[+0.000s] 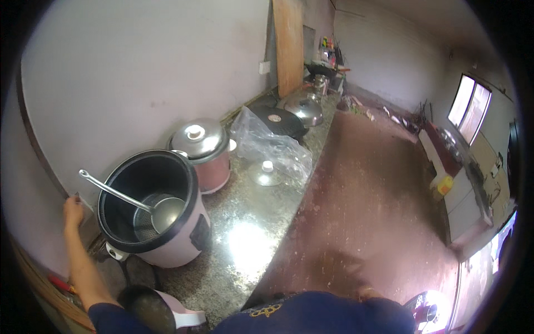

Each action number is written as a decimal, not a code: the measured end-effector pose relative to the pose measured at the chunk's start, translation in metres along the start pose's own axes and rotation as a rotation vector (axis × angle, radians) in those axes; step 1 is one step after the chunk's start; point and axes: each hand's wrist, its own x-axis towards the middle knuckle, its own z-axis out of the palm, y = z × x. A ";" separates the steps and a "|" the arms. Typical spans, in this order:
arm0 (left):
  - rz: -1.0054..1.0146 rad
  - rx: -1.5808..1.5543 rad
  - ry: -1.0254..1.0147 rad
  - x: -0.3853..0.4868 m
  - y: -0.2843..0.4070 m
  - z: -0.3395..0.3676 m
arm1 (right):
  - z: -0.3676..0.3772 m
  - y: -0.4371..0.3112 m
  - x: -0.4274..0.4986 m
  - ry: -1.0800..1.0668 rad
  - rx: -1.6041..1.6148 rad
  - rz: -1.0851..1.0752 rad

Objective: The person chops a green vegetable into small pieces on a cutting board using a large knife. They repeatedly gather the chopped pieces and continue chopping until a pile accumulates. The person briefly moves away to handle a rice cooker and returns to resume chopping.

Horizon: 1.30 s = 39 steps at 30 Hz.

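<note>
My left hand [74,212] reaches to the wall beyond the large rice cooker, at what looks like a wall socket; its fingertips are too small to tell what they hold. Close to the hand stands the large open rice cooker [198,234] with a dark inner pot. A metal ladle [121,195] rests in it, its handle over the rim. Behind is a smaller pink rice cooker [212,171] with a metal lid [200,137]. My right hand [367,293] is low beside my body, mostly hidden by the dark blue clothing; its fingers cannot be made out.
On the stone counter [233,208] lie a glass lid [266,175], a clear plastic bag [271,142], a black round appliance [279,121] and a domed metal lid [303,109]. An electric kettle [183,313] stands nearest me. Across the floor is another counter [467,208].
</note>
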 end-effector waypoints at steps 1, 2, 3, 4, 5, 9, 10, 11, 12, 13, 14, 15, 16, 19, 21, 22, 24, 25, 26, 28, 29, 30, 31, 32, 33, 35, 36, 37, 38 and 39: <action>0.085 -0.044 0.096 -0.003 0.004 -0.014 | -0.001 0.005 0.011 -0.009 0.005 -0.003; 0.167 -0.015 0.168 -0.003 0.012 -0.035 | -0.003 0.009 0.024 -0.021 0.002 -0.014; 0.222 0.012 0.231 -0.007 0.026 -0.056 | -0.004 0.014 0.038 -0.026 -0.016 -0.054; 0.285 -0.231 0.238 -0.017 0.045 -0.078 | -0.009 0.010 0.056 -0.026 -0.288 -0.386; 0.184 -0.419 0.212 -0.029 0.071 -0.105 | -0.015 0.012 0.070 -0.044 -0.244 -0.379; 0.721 -0.385 0.361 -0.147 0.234 -0.168 | -0.043 0.018 0.102 -0.055 0.411 -0.223; 0.865 -0.324 0.303 -0.184 0.287 -0.170 | -0.053 0.024 0.105 -0.065 0.677 -0.140; 1.008 -0.348 0.194 -0.225 0.340 -0.167 | -0.064 0.030 0.108 -0.077 0.730 -0.128; 1.223 -0.229 0.132 -0.267 0.391 -0.157 | -0.077 0.039 0.112 -0.114 0.769 -0.113; 1.406 -0.213 0.050 -0.303 0.441 -0.147 | -0.092 0.049 0.118 -0.170 0.790 -0.130; 1.585 -0.234 -0.027 -0.340 0.487 -0.132 | -0.106 0.060 0.127 -0.192 0.823 -0.135; 1.737 -0.223 0.022 -0.365 0.529 -0.122 | -0.121 0.073 0.138 -0.129 0.878 -0.082; 1.813 -0.404 0.056 -0.385 0.569 -0.101 | -0.134 0.086 0.151 -0.103 0.925 -0.065; 1.994 -0.576 -0.103 -0.420 0.659 -0.072 | -0.143 0.125 0.186 0.054 1.160 -0.165; 2.088 -0.622 -0.199 -0.431 0.705 -0.057 | -0.144 0.143 0.203 0.128 1.293 -0.131; 2.133 -0.636 -0.250 -0.434 0.726 -0.049 | -0.143 0.151 0.205 0.082 1.407 -0.175; 2.221 -0.663 -0.342 -0.437 0.765 -0.029 | -0.149 0.150 0.207 -0.124 1.488 -0.109; 2.266 -0.675 -0.382 -0.438 0.784 -0.018 | -0.156 0.147 0.203 -0.221 1.553 -0.134; 2.308 -0.685 -0.427 -0.438 0.803 -0.006 | -0.164 0.133 0.202 -0.329 1.664 -0.151; 2.383 -0.707 -0.496 -0.436 0.839 0.021 | -0.190 0.112 0.196 -0.281 1.750 -0.166; 2.421 -0.720 -0.513 -0.434 0.858 0.035 | -0.205 0.099 0.196 -0.115 1.665 -0.212; 2.448 -0.739 -0.535 -0.430 0.878 0.050 | -0.219 0.087 0.198 0.078 1.564 -0.186; 2.477 -0.758 -0.561 -0.426 0.897 0.064 | -0.227 0.083 0.196 0.223 1.458 -0.195; 2.504 -0.781 -0.571 -0.423 0.920 0.077 | -0.241 0.081 0.204 0.213 1.506 -0.084; 2.525 -0.799 -0.576 -0.417 0.943 0.088 | -0.243 0.085 0.207 0.259 1.602 -0.118; 2.565 -0.831 -0.614 -0.409 0.993 0.109 | -0.240 0.103 0.221 0.304 1.663 0.055; 2.589 -0.837 -0.635 -0.409 1.019 0.118 | -0.228 0.114 0.228 0.302 1.710 0.127; 2.610 -0.836 -0.667 -0.409 1.045 0.128 | -0.208 0.122 0.233 0.287 1.762 0.204; 2.640 -0.831 -0.695 -0.411 1.070 0.138 | -0.186 0.128 0.241 0.278 1.866 0.216; 2.667 -0.821 -0.703 -0.413 1.094 0.147 | -0.168 0.136 0.249 0.280 1.973 0.213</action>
